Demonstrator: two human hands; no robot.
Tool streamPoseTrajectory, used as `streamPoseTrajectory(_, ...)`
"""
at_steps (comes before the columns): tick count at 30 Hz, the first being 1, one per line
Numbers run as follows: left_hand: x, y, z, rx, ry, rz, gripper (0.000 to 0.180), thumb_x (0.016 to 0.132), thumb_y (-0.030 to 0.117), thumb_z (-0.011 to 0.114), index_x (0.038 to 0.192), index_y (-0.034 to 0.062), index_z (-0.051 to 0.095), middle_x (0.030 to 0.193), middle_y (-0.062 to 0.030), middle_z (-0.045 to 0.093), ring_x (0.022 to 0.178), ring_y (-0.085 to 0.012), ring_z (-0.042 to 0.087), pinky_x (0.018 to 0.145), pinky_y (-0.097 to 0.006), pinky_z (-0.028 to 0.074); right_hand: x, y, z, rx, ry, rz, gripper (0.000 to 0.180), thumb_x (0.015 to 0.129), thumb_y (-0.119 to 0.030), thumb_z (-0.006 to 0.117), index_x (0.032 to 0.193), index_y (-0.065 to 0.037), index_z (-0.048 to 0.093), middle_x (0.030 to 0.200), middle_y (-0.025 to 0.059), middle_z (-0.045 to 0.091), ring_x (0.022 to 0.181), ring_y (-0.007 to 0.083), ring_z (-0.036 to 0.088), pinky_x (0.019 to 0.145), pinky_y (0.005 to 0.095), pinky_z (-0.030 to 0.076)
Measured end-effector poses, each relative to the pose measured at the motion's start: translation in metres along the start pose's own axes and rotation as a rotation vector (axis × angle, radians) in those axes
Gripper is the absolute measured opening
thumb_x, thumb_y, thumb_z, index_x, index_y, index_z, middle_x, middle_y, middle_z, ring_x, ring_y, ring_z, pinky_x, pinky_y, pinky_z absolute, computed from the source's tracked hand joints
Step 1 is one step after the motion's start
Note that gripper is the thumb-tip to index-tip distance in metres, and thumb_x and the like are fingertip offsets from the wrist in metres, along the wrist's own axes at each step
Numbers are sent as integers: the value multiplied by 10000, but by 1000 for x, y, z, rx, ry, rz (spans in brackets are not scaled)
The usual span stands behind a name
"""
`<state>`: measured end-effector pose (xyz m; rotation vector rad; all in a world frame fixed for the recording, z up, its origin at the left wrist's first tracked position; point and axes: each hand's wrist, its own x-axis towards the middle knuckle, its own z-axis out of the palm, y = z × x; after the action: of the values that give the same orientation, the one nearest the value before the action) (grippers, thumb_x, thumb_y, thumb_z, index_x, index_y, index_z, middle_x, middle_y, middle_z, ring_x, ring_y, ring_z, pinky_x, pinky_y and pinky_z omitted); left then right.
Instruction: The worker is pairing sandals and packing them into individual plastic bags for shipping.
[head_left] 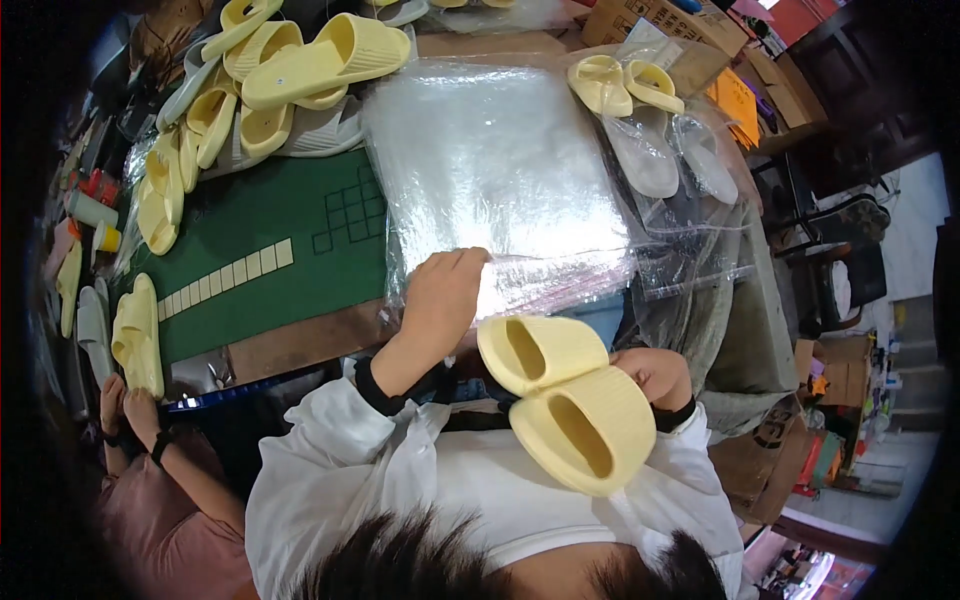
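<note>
A pair of pale yellow slippers [585, 432], pressed side by side, is held up in front of my chest by my right hand [655, 375]. Part of that hand is hidden behind the slippers, and its fingers close on their far side. My left hand [445, 300] rests at the near edge of a stack of clear plastic bags [500, 150], its fingers bent and together on the top bag. The fingertips are only partly visible there. The bags are flat and shiny, with a pinkish strip along the near edge.
Loose yellow slippers [325, 65] pile up at the far left beside a green cutting mat [270, 220]. Another bagged pair [645, 150] lies at the far right. On the left, a co-worker's hands [128, 408] touch a yellow slipper [138, 335]. Cardboard boxes [670, 35] stand behind.
</note>
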<state>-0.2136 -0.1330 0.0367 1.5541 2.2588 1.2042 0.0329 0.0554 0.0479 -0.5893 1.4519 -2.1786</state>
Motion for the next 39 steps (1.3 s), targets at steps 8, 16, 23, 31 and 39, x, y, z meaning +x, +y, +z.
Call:
streamPoseTrajectory(8, -3, 9, -1, 66, 69, -107, 117, 865, 107, 536, 911, 16, 477, 847, -165, 569, 740, -362, 557, 680, -445, 451, -3, 0, 14, 19, 339, -8, 380, 835, -63, 663, 1187, 43, 568, 1312, 125, 482, 1199, 205, 422, 973, 317, 338)
streamPoseTrajectory(16, -7, 0, 4, 167, 65, 91, 289, 805, 111, 565, 1071, 6, 525, 981, -172, 609, 912, -324, 599, 767, -406, 478, 7, -9, 28, -119, 509, 21, 355, 848, -50, 631, 1179, 58, 562, 1328, 133, 463, 1214, 210, 411, 988, 346, 331)
streamPoseTrajectory(23, 1, 36, -17, -137, -39, -253, 347, 884, 106, 479, 1208, -13, 520, 966, -257, 612, 876, -389, 599, 754, -432, 479, 39, 1, 16, -1088, 1092, 196, 288, 761, -118, 620, 1030, -17, 638, 1107, 168, 576, 1046, 368, 485, 916, 429, 371)
streamPoseTrajectory(31, -25, 52, -1, 413, -26, 117, 471, 862, 197, 518, 1326, 140, 467, 1384, -154, 403, 1257, -425, 341, 1004, -636, 201, 87, 12, 21, -1767, 995, 161, 244, 735, -268, 653, 891, -82, 635, 962, 146, 577, 955, 332, 527, 835, 454, 397)
streamPoseTrajectory(39, -30, 80, -3, 84, -274, 308, 456, 888, 105, 495, 1341, 124, 442, 1301, -200, 471, 1156, -459, 452, 946, -523, 378, 126, 6, -61, -1756, 1122, 262, 230, 787, -247, 570, 936, -77, 610, 887, 140, 571, 937, 329, 525, 845, 462, 393)
